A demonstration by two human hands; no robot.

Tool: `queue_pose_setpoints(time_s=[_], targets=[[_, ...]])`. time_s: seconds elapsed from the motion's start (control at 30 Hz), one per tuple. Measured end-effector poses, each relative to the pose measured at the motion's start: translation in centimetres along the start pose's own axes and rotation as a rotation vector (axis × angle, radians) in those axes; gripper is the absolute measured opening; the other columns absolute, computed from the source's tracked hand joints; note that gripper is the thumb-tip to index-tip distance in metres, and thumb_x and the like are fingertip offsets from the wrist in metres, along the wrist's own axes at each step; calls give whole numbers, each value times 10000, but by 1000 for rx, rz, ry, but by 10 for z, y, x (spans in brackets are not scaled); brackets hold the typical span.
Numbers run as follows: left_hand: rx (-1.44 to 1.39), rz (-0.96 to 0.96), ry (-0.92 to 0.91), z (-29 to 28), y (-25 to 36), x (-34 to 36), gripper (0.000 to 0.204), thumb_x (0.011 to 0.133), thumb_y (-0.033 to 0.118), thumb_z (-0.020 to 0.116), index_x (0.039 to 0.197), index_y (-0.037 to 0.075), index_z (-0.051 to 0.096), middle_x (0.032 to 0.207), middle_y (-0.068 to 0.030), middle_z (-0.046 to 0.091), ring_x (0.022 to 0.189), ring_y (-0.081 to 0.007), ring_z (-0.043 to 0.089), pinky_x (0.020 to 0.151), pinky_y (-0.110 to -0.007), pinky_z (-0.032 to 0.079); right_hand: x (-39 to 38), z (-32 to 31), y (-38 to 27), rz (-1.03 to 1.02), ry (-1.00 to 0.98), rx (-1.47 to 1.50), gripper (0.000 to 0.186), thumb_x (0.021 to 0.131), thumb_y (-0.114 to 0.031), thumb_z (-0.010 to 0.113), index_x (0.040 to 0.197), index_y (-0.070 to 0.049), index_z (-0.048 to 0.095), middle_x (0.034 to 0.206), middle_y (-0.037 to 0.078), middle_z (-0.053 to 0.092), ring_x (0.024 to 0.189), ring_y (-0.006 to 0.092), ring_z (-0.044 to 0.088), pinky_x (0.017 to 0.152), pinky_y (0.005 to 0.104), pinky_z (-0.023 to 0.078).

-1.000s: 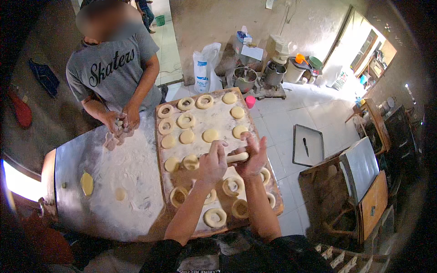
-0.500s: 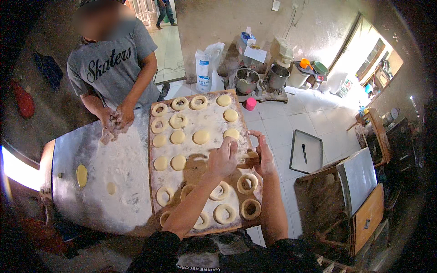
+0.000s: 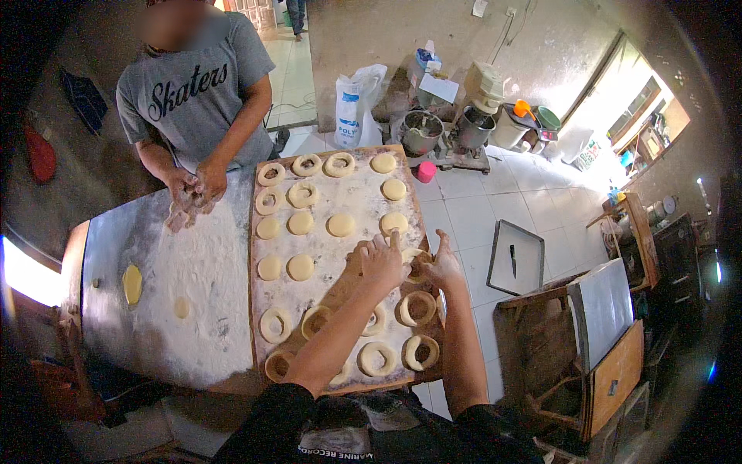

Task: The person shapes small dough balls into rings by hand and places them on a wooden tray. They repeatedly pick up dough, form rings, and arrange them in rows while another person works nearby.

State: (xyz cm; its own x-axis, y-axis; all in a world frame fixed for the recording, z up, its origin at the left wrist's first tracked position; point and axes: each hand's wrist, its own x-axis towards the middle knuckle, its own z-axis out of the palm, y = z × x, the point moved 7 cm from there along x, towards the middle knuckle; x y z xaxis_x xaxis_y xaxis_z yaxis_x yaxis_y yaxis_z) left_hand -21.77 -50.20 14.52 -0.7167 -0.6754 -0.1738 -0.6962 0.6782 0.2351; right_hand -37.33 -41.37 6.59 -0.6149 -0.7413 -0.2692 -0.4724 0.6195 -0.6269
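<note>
Between my two hands a pale dough ring point(image 3: 414, 255) is at the right side of a floured wooden board point(image 3: 348, 182). My left hand point(image 3: 381, 263) grips the ring's left side, its fingers partly bent and one pointing at the round dough piece point(image 3: 394, 222) just beyond. My right hand point(image 3: 444, 269) holds the ring's right side, with one finger raised. My fingers hide part of the ring. Nearer me lie several shaped dough rings point(image 3: 417, 308). Flat dough rounds point(image 3: 340, 225) and more rings point(image 3: 302, 194) sit farther off and to the left.
Left of the board is a floured metal table point(image 3: 209, 309) with a flattened dough piece point(image 3: 132, 284). Across it a person in a grey shirt point(image 3: 193, 85) works dough in both hands. Mixing bowls point(image 3: 421, 133), a tray with a knife point(image 3: 516, 257) and a wooden stand point(image 3: 553, 356) are beyond.
The dough ring, held up between my hands before, is now lower and opened wider at the board. My right hand has tilted, and my left fingers have spread a little.
</note>
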Motion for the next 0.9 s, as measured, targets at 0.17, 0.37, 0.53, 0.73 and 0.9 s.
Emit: queue_pose_setpoints(time_s=[0.17,0.37,0.53,0.73,0.9], targets=[[-4,101,42,-11,5,-3,834,828,527,665,1469,105,338,1227,-228,569,1107,-396,589,902,-502,491,-12,1,-12,82,89,-122,953,732,-270,798,1474,-84,231,1204,266,594,1066,382,616,924,452,490],[-104,-126,330,-37,-109,-49,622,893,439,600,1340,21,487,1136,-237,597,1087,-386,569,897,-534,450,-43,19,-75,-124,229,-154,717,802,-347,737,1400,-108,423,1038,204,652,943,360,649,816,474,509],[-70,-419,353,-29,-240,-96,499,901,365,619,1228,-6,553,1203,-229,579,1144,-377,524,864,-545,437,-54,143,-187,-446,120,-193,324,819,-200,691,1064,-21,576,846,218,653,844,398,649,746,462,507],[-720,-97,346,-13,-305,-130,376,782,65,640,1144,27,547,1141,-245,588,1083,-386,586,908,-487,466,-61,212,-280,-553,-58,-48,320,752,-127,718,975,-25,514,839,208,630,832,418,634,752,447,514],[-685,-163,515,-22,-419,-215,479,787,93,700,1221,28,507,1042,-217,613,1025,-416,601,895,-476,493,-90,309,-386,-649,-413,142,458,828,-164,718,1232,-64,526,998,127,658,1061,329,612,893,393,502]])
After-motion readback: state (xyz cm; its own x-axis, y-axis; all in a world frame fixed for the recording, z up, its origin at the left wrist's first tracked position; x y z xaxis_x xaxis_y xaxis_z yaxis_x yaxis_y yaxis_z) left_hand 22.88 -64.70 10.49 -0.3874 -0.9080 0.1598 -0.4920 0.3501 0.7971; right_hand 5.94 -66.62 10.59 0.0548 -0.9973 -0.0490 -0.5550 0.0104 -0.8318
